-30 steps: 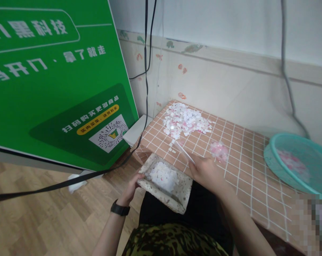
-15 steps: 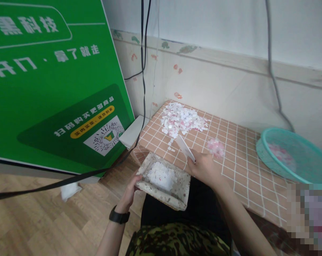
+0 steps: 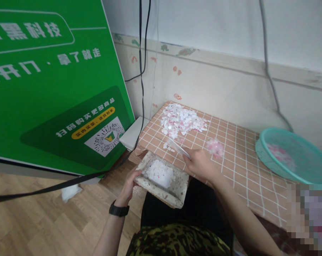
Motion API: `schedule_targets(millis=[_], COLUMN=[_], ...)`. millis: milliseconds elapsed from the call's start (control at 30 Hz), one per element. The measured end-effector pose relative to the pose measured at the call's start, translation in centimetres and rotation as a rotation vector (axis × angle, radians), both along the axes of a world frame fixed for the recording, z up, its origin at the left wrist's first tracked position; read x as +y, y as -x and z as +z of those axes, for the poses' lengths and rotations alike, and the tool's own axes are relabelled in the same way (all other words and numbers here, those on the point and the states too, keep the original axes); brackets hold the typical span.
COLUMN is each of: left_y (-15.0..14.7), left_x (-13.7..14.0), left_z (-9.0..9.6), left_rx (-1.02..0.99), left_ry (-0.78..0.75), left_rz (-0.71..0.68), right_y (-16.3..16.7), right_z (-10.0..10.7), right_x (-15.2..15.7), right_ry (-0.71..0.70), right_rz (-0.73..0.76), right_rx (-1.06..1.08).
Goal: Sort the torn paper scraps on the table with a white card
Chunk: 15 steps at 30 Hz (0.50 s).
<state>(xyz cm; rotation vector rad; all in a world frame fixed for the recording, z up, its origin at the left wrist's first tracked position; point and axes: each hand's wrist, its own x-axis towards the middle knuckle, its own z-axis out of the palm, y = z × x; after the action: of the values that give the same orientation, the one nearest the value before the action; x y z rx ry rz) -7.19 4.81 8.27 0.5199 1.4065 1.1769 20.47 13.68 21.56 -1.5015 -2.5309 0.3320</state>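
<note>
My left hand [image 3: 131, 182] grips the left side of a shallow speckled box [image 3: 180, 195], held just below the table edge. Small white flakes [image 3: 159, 174], like bits of paper, lie in a heap inside it. In my right hand [image 3: 200, 161] is a flat whitish strip [image 3: 179, 148], slanting over the near edge of the table. A few loose white bits [image 3: 168, 147] lie beside the strip's tip. Behind them spreads a larger pile of white and pink pieces [image 3: 182, 120]. A smaller pinkish clump [image 3: 215, 147] sits to the right.
The table has a brown checked cover [image 3: 240, 160]. A green mesh basket [image 3: 283, 142] with pink and white pieces stands at the right. To the left rises a green printed panel [image 3: 56, 71], and a black strap [image 3: 142, 89] hangs before it. A white bag [image 3: 71, 192] lies on the floor.
My right hand has shifted slightly left, and the strip now lies lower and flatter near the loose bits. The box in my left hand has moved slightly left, its flakes heaped a little differently.
</note>
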Motion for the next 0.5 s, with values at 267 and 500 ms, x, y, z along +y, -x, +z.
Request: schedule_targets(millis=[267, 500], left_y=[-0.2, -0.3], left_x=[-0.7, -1.0], left_z=[-0.3, -0.7], left_rx=[-0.015, -0.016], left_ry=[-0.014, 0.017], left_rz=[-0.013, 0.014], right_y=[-1.5, -1.7], right_z=[-1.5, -1.4], right_x=[-0.1, 1.4], right_ry=[0.020, 0.019], right_rz=[-0.285, -0.360], right_rx=[0.107, 0.131])
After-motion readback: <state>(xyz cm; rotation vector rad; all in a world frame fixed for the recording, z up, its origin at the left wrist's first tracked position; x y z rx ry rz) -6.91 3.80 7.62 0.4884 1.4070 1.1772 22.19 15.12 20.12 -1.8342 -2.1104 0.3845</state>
